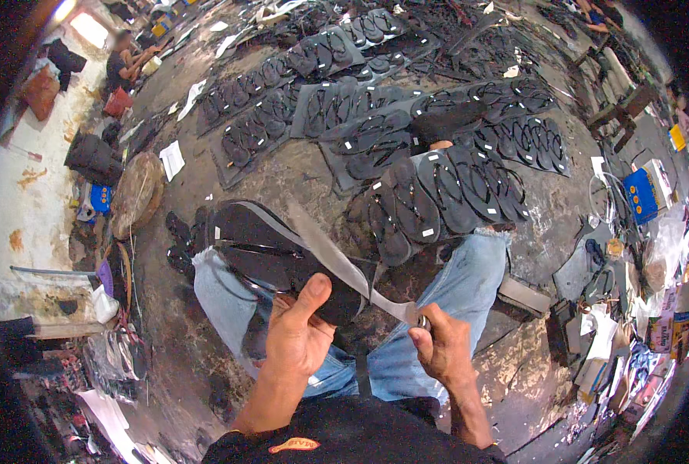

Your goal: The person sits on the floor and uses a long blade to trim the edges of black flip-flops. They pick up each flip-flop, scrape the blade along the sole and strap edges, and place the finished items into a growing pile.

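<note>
Item: one black sandal (255, 228), which I am holding over the left leg (222, 309), left hand (302, 332) clamped on its near end, right hand (446, 346) closed round a knife (331, 254), apparently trimming its edge, the next stroke calling for steadiness.

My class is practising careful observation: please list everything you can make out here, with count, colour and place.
Held sandal: one, black with grey edge, in the left grip
Knife: one, silvery blade, in the right grip
Floor sandals: too many to count, black, rows ahead
Round slab: one, brown, left
Paper: several pieces, white, scattered
Box: one, blue and white, right
Clutter: uncountable, mixed colours, right edge
Co-worker: at least one, dark top, upper left
Wall: one, stained white, left
Jeans legs: two, light blue, lower centre
Shirt: one, black, bottom edge
Left grip: one, bare, lower centre
Right grip: one, bare, lower right of centre
</note>
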Available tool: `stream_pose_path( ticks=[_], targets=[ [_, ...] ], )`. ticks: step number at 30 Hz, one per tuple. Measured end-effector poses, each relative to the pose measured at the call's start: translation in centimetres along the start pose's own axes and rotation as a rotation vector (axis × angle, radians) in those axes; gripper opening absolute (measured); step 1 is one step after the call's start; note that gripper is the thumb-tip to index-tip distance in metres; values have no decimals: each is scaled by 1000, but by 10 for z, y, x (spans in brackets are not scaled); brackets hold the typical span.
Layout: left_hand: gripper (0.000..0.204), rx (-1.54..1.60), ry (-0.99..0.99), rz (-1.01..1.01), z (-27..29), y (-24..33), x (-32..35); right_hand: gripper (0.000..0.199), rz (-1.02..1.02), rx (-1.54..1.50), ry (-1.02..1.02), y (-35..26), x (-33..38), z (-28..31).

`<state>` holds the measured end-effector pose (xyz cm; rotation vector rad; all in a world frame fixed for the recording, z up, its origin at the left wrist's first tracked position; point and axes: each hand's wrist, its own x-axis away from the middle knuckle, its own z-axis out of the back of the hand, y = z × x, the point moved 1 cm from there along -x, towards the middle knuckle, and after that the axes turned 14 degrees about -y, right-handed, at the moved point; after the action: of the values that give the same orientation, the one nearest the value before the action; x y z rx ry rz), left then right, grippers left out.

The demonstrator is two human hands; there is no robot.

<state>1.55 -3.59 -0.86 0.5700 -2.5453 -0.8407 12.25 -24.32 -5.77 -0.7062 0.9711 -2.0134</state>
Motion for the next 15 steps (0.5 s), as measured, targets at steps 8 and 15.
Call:
stream_pose_path(
  ticks=[8,15],
  targets=[
    [55,-157,-20,111,5,1,19,41,-80,86,-423,-33,-4,52],
    [63,-248,-54,193,12,-5,45,36,83,-33,-423,-32,-41,22]
  ],
)
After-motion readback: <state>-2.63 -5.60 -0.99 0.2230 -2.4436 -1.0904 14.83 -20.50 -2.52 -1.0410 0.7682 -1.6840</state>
